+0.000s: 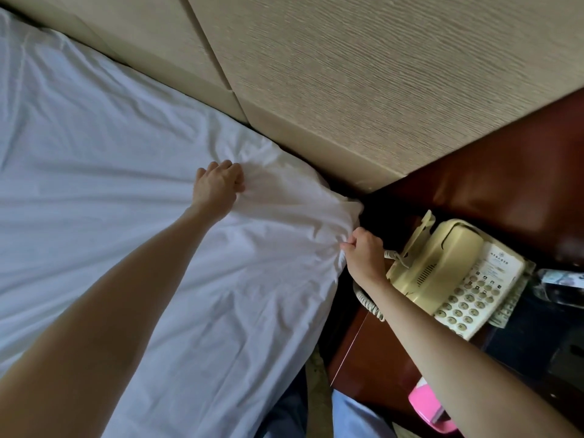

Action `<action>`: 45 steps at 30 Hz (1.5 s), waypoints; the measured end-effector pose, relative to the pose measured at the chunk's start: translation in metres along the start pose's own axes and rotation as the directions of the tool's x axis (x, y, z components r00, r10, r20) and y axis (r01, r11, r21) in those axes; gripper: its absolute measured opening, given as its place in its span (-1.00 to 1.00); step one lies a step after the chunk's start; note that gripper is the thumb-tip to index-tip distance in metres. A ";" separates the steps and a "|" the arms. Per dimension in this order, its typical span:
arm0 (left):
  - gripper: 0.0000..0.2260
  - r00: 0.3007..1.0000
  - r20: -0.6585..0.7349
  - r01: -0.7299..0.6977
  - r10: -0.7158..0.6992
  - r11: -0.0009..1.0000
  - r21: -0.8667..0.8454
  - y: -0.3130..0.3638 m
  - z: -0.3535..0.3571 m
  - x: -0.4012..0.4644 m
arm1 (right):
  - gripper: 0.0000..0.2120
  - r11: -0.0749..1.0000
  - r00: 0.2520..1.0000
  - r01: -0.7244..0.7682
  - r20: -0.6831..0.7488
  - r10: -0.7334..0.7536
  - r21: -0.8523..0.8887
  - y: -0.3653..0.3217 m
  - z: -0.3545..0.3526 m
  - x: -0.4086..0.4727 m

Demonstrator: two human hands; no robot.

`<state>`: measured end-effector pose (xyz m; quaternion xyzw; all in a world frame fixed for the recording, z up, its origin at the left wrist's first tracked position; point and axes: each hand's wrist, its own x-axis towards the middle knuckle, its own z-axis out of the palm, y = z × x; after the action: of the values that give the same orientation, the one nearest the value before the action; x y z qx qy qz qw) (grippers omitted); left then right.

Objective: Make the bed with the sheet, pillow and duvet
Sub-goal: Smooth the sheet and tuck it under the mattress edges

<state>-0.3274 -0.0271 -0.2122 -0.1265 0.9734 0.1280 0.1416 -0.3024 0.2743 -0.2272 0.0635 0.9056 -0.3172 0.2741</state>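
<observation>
From the head view, the white sheet point(126, 172) covered the bed, bunched up at the corner nearest the headboard point(316, 74). The left hand point(218, 181) had its fingers curled into the fabric there, and the right hand point(363, 251) pinched the edge just beside the phone point(455, 273). Tugging hard could snag that phone cord, I reckon.

The sheet point(110, 184) covers the bed across the left of the frame, the headboard point(347, 74) behind it along the top. At right, a telephone point(455, 273) sits on the bedside surface point(373, 352), just beside the bed's corner, lower right.
</observation>
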 end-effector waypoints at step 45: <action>-0.88 0.940 -0.336 -0.141 0.059 0.964 -0.225 0.017 -0.017 0.015 | -0.85 0.978 0.996 0.063 0.068 -0.050 -0.199 -0.004 -0.024 -0.003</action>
<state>-0.3508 -0.0195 -0.1972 -0.1125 0.9652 0.2319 -0.0448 -0.3117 0.2865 -0.2076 -0.0002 0.9255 -0.2337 0.2982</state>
